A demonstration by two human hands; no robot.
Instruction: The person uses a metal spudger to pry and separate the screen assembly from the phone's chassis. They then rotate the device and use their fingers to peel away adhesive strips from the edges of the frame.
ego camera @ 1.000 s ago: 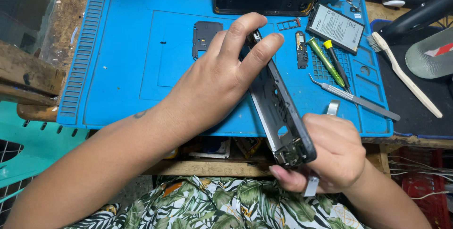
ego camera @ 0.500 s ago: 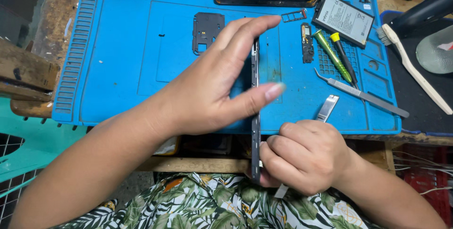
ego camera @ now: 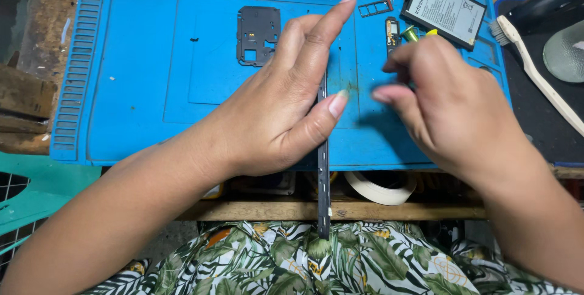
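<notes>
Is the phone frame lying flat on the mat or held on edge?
On edge: the left hand holds the phone frame off the blue mat, and only its thin side shows.

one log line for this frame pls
left hand: holds phone frame edge-on | right hand: off frame, over blue mat, blurred | nearby: battery, toothbrush

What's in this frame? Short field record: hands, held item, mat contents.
left hand: grips a thin dark phone frame held edge-on, thumb and fingers pinching it
right hand: over the mat near a green-handled tool; blurred, grip unclear
surface: blue work mat
on mat: dark cover plate, battery, SIM tray
beside mat: white brush
</notes>
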